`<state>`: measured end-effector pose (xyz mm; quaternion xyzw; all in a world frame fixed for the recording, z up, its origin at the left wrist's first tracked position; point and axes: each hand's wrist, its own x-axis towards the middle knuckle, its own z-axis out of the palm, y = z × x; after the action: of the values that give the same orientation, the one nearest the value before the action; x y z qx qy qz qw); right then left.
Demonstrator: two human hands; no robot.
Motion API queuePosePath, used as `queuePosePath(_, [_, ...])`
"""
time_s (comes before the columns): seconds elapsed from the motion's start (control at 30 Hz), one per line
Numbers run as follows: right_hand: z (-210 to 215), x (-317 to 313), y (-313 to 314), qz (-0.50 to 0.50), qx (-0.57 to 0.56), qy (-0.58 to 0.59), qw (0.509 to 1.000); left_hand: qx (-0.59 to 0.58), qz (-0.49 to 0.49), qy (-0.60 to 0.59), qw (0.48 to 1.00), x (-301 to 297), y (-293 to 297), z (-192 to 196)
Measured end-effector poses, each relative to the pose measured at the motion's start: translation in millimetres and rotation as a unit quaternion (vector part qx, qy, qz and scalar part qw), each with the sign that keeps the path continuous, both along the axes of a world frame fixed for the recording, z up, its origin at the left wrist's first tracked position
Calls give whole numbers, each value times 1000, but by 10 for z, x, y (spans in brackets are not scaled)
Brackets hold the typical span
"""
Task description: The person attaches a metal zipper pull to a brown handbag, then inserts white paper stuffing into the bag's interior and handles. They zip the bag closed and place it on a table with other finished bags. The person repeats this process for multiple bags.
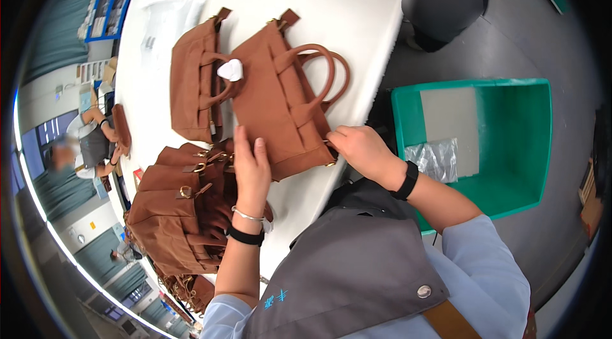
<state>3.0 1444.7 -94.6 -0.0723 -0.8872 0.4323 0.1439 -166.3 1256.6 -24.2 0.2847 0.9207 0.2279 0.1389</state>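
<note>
A brown handbag [268, 90] with two rounded handles lies on its side on the white table in front of me. My left hand [252, 167] rests against its near left edge, fingers stretched out and thumb apart. At the bag's near right corner, beside a small brass-coloured fitting, my right hand [363, 151] is closed in a pinch on the bag; its fingertips are partly hidden. A second, flatter brown bag [190, 84] lies just left of the first, with a white tag [230, 70] between the two. More brown bags [172, 211] are heaped left of my left forearm.
A green bin [472, 84] stands at my right, holding a clear plastic bag [437, 159] and a grey board. Clear plastic packaging [167, 26] lies at the table's far left. A co-worker [92, 138] handles a brown item at left; another person [443, 1] is at far right.
</note>
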Motion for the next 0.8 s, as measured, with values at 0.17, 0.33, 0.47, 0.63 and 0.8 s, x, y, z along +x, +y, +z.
queuePosePath(0.17, [116,-134,57,2,-6,47,999,-17,-26,20,999,86,46,-15])
queuePosePath(0.33, [121,-303,90,58,-37,52,996,-17,-3,-34,999,53,18,24])
queuePosePath(0.47, [25,-301,50,76,-41,31,996,1,-2,-44,999,67,-2,-58])
queuePosePath(0.63, [19,-41,253,-8,-266,-89,960,12,5,-19,1000,148,-4,-31])
queuePosePath(0.8, [116,-315,804,-266,-244,-42,932,7,-15,19,1000,168,-39,-103])
